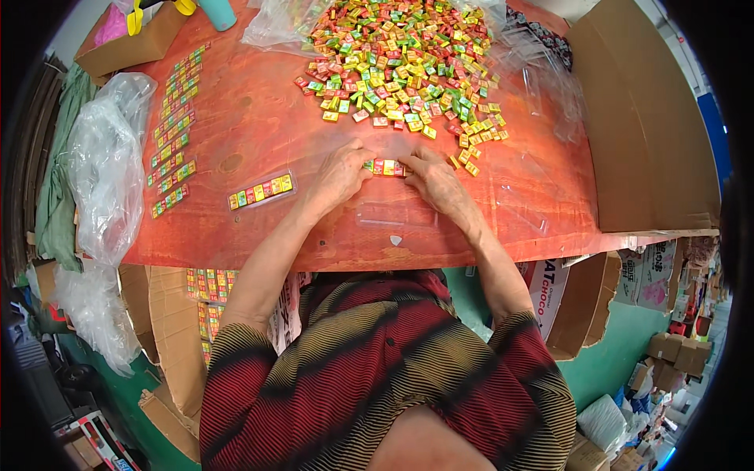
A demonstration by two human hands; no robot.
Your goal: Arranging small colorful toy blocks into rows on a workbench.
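In the middle of the table, a short row of small red, yellow and green packets [386, 167] lies between my two hands. My left hand [339, 179] closes its fingers on the row's left end. At the right end, the fingers of my right hand [437, 180] bend over and grip it, partly hiding the packets there. Just below the hands is a clear plastic tray [397, 215]. To the left of my left hand, another clear tray holds a filled row of packets [261, 191]. A large heap of loose packets [400, 71] lies beyond my hands.
Filled rows of packets [174, 129] line the table's left side, beside a clear plastic bag [114, 157]. More clear trays [522, 196] lie at right, near a tall cardboard panel [644, 118]. An open carton [169, 314] with packed rows stands below the left front edge.
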